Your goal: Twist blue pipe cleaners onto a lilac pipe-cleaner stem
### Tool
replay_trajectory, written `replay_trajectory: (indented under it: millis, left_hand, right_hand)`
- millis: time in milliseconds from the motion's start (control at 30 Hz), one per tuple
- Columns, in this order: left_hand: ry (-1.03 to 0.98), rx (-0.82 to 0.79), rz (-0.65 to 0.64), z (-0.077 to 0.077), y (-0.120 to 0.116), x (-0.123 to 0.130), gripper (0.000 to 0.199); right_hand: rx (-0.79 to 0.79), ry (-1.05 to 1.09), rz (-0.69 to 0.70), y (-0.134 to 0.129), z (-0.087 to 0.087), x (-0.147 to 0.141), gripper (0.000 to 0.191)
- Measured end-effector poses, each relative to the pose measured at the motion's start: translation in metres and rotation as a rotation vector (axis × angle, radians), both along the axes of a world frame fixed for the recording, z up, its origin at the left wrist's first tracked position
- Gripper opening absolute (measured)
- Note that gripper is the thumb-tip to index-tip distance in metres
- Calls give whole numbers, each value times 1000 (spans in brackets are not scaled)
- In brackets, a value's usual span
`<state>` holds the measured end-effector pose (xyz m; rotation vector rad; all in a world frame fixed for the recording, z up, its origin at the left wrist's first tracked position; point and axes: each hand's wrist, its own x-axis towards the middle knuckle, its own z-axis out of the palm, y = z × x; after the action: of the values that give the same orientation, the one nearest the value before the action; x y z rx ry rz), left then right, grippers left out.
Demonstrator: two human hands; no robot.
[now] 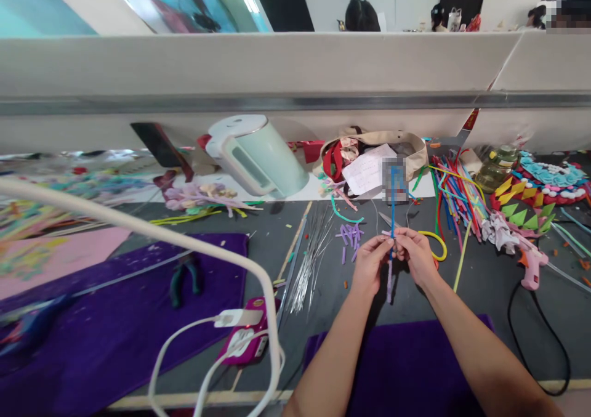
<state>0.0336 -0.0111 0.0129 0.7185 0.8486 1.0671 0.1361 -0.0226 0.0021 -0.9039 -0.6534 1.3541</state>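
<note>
My left hand (369, 263) and my right hand (419, 258) meet over the dark table, their fingertips pinched together around a blue pipe cleaner (393, 214). The blue stem stands up above the fingers. A purple fuzzy strip (389, 287) hangs below the pinch, and a small purple bit shows by the left fingertips. How these pieces join is hidden by my fingers. Just left of my left hand lies a loose heap of short purple pipe cleaner pieces (349, 236). Farther left is a spread of thin silvery wires (313, 263). A yellow loop (436, 244) lies behind my right hand.
A pale green kettle (272, 158) stands by the partition, beside a beige bag (418, 149). Right are bundled colourful pipe cleaners (457, 195) and a pink glue gun (534, 268). Left are pliers (175, 284) on purple cloth (124, 337), a magenta power strip (253, 343) and a white cable (180, 241).
</note>
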Motion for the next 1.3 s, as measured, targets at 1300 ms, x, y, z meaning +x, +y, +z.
replay_trajectory:
  millis: [1300]
  left_hand:
    - [-65,-80,180,-3,1,0,24]
  right_hand:
    - [127,-219,100,-1,4,7,32]
